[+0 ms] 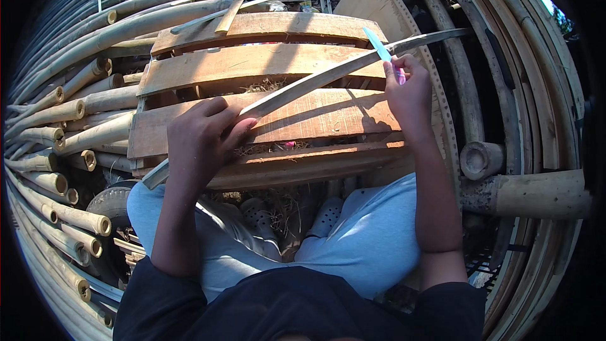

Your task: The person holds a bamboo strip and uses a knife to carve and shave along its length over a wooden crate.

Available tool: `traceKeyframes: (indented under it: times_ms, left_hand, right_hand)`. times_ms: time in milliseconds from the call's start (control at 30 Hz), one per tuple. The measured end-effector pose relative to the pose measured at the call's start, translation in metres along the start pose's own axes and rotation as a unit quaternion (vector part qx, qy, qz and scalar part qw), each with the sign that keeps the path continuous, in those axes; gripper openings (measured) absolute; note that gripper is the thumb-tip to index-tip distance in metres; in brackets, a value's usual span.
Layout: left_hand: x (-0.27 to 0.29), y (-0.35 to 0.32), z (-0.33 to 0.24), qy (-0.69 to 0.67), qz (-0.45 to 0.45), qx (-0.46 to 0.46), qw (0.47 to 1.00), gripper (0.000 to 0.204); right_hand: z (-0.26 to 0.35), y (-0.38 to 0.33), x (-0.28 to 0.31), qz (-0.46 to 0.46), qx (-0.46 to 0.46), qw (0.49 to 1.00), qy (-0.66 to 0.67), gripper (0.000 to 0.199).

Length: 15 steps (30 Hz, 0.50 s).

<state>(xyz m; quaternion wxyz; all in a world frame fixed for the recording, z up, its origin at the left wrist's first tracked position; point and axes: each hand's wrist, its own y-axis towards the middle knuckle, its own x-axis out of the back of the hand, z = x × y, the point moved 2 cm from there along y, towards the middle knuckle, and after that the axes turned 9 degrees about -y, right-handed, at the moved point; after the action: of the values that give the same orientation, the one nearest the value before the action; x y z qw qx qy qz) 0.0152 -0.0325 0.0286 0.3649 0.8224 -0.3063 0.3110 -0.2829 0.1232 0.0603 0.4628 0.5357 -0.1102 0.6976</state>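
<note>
Bamboo poles (69, 113) lie piled around one wooden pallet (208, 66) of four visible slats. On it lies one long bamboo strip (315, 82); the left hand (202, 139) closes on its lower part, and the right hand (410, 91) clamps one blue-bladed knife (382, 50) against it.

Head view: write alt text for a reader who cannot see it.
A seated person's left hand presses a long bamboo strip onto a wooden pallet, while the right hand holds a light blue pen against the strip. Bamboo poles are stacked at left and right.
</note>
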Motion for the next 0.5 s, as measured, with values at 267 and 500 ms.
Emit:
traceKeyframes:
  times_ms: [267, 500]
  left_hand:
    - [0.001, 0.001, 0.006, 0.025, 0.013, 0.001, 1.000, 0.025]
    - [0.001, 0.003, 0.001, 0.027, -0.013, -0.018, 0.999, 0.024]
  right_hand:
    - [0.006, -0.009, -0.011, -0.004, 0.039, 0.999, -0.027, 0.019]
    - [0.009, -0.006, -0.008, -0.056, -0.003, 0.998, 0.011, 0.015]
